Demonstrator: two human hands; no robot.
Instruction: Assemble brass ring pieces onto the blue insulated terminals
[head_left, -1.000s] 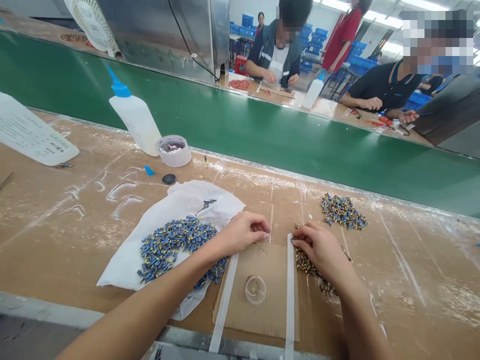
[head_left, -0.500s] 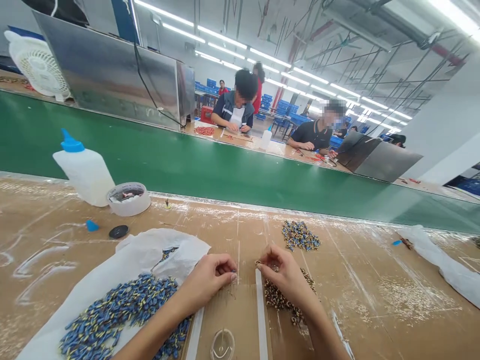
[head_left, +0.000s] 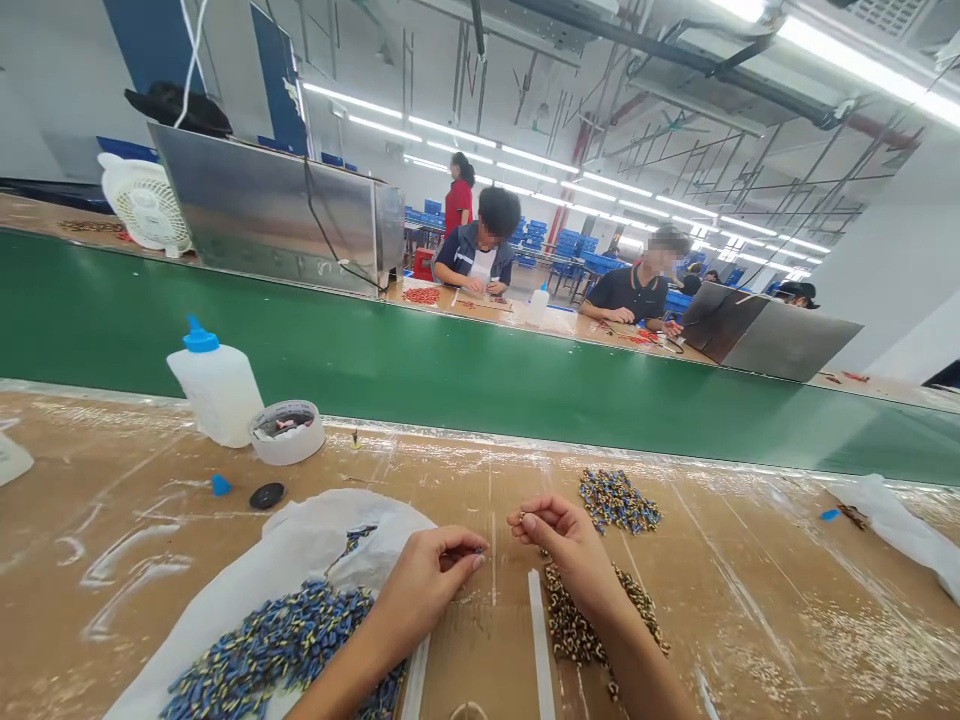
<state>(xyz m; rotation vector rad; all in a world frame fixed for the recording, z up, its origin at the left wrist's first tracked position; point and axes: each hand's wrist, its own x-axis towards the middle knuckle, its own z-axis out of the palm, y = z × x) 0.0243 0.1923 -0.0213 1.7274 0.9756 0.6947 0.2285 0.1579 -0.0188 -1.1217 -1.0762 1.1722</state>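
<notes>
My left hand [head_left: 421, 585] is pinched around a tiny blue piece [head_left: 481, 550], mostly hidden by the fingertips. Across a small gap, my right hand [head_left: 571, 548] grips a small brass-coloured piece [head_left: 520, 518] between thumb and fingers. Beside my left forearm, many blue-and-yellow parts [head_left: 274, 635] lie heaped on a white plastic sheet [head_left: 206, 605]. Under and around my right wrist is a pile of small brass-and-dark parts [head_left: 574, 625]. Beyond that hand lies a pile of blue-and-brass pieces [head_left: 619, 502].
A white squeeze bottle [head_left: 217, 390] with a blue top stands beside a tape roll [head_left: 286, 440] holding scraps. Nearby lie a black disc [head_left: 267, 496] and a blue cap [head_left: 220, 485]. A green belt [head_left: 465, 370] separates this cardboard-covered bench from co-workers opposite.
The camera view has shifted, so the bench appears lower and farther right. My right hand has turned slightly and raised the brass-coloured piece. My left hand keeps its pinch.
</notes>
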